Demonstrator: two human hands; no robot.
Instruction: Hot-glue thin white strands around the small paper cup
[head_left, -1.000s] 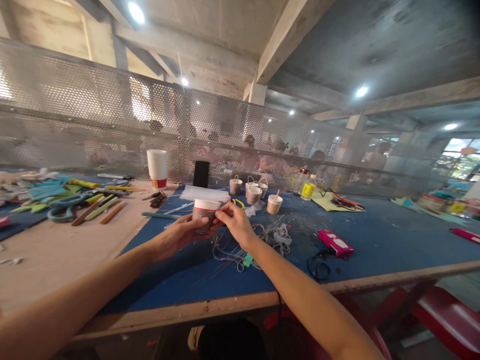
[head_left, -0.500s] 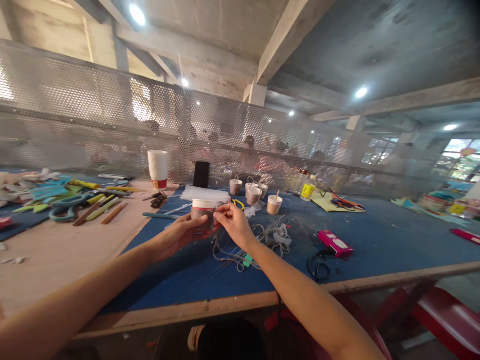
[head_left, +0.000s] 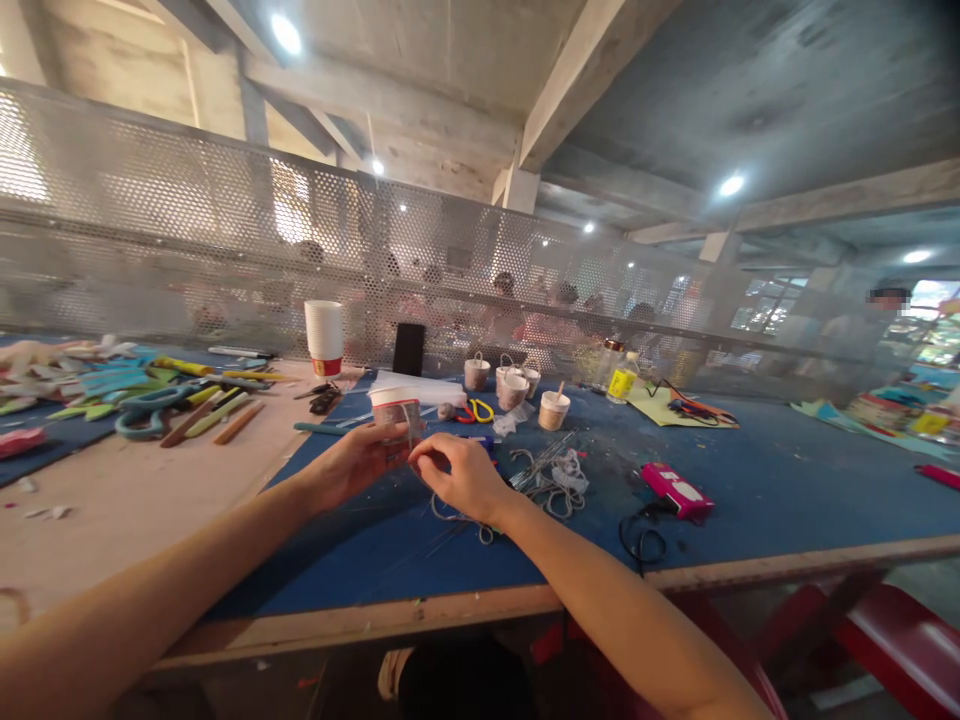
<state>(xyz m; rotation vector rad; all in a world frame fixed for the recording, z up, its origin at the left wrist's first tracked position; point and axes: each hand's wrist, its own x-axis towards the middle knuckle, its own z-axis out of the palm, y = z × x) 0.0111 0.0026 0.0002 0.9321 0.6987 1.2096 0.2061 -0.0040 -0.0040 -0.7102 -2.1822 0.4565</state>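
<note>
My left hand (head_left: 360, 462) is wrapped around a white paper cup (head_left: 395, 402) with a red line under its rim and a greyish-brown covering on its side. The cup is held above the blue mat, tilted slightly. Close to the cup's lower right side, my right hand (head_left: 457, 475) has thumb and forefinger pinched together; what is between them, if anything, is too small to make out. Beneath and to the right of it lie grey cord (head_left: 562, 490) and thin wires on the mat. Behind the hands are red-and-yellow-handled pliers (head_left: 480, 410) and a small grey ball (head_left: 446, 411).
Several small cups (head_left: 512, 390), some with loop handles, and a cup with a stick (head_left: 553, 410) stand behind. A stack of paper cups (head_left: 324, 335) is back left. Scissors (head_left: 146, 410) and craft tools lie left, a pink box (head_left: 675, 490) right. A perforated screen (head_left: 450, 260) rises behind.
My right hand has moved down and slightly away from the cup's side. The cup has turned and tilted a little in my left hand. The pliers and grey ball now show more fully.
</note>
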